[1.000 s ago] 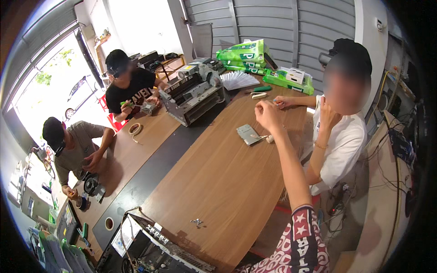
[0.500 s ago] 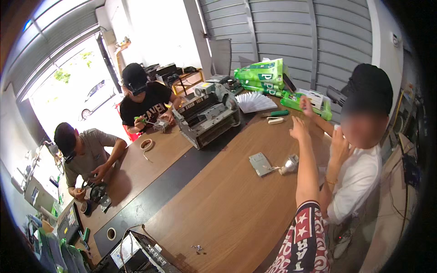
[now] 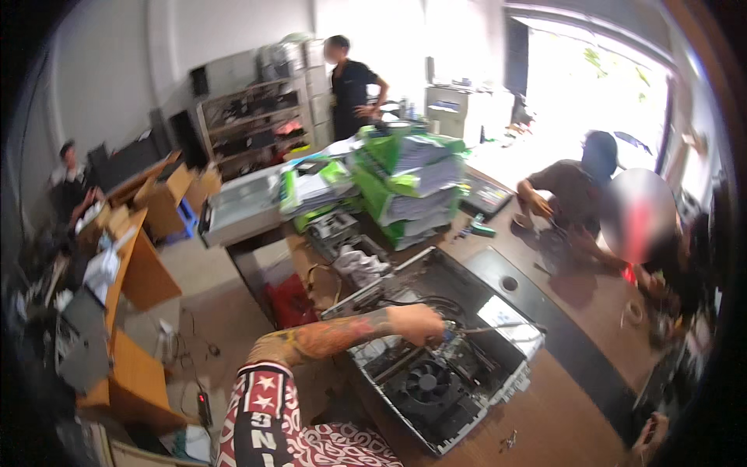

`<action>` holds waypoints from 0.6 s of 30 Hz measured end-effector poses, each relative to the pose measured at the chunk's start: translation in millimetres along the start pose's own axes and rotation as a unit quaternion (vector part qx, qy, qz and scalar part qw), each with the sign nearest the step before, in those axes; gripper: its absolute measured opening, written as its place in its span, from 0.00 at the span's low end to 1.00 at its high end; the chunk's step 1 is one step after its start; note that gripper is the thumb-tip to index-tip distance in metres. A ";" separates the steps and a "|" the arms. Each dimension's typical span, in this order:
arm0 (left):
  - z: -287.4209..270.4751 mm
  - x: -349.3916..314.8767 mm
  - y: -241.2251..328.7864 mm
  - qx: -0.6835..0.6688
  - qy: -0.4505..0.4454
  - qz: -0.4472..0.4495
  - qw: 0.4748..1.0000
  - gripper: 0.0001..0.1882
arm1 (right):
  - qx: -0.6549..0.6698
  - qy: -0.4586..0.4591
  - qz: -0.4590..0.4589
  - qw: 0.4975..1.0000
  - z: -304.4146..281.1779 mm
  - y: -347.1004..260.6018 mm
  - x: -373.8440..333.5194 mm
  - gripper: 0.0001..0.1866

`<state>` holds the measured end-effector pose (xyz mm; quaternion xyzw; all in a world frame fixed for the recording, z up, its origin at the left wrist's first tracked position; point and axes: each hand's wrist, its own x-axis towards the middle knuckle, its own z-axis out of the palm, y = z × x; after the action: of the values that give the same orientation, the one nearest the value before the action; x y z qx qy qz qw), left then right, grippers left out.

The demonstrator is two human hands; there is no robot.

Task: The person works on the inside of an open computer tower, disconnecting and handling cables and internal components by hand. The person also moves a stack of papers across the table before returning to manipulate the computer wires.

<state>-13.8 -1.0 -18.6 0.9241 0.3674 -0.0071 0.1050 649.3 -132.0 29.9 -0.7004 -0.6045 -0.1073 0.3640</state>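
My left hand [image 3: 416,323] reaches over an open black computer case [image 3: 500,395], its fingers closed and curled downward. By the fingertips is a small blue part [image 3: 449,333], partly hidden, and a grey cable [image 3: 502,328] runs from there toward the case's right rim. I cannot make out what the fingers hold. A round black fan [image 3: 427,379] sits in the case, nearer to me. At the lower right edge a hand [image 3: 650,434] shows, cut off and dark; whether it is my right one I cannot tell.
Green-wrapped paper stacks [image 3: 408,187] stand behind the case. Small metal bits [image 3: 510,440] lie on the table in front of it. Co-workers sit at the right, near a tape roll [image 3: 633,314]. A person [image 3: 354,86] stands at the back. An orange-brown desk [image 3: 128,300] is at the left.
The view has swung far to the left. My left hand now shows over the computer case; my right arm, stretched toward a person in white before, is no longer clearly seen.
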 end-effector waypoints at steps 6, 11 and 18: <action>1.3 -34.2 -10.7 -0.012 0.083 -0.011 0.996 0.09 | 0.055 -0.075 -0.276 0.957 11.4 -251.0 28.1 0.08; -38.7 -130.5 -41.6 -0.057 0.346 -0.004 0.936 0.08 | 0.140 -0.032 -0.491 0.859 51.6 -391.4 42.5 0.06; -8.2 -312.9 -151.4 -0.143 0.451 -0.334 0.815 0.07 | 0.053 -0.193 -0.542 0.816 146.6 -615.0 39.6 0.06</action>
<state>-345.8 -104.2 -10.9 0.6187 0.6568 0.4283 0.0495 47.7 -5.2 182.6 -0.2452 -0.9491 -0.1173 0.1591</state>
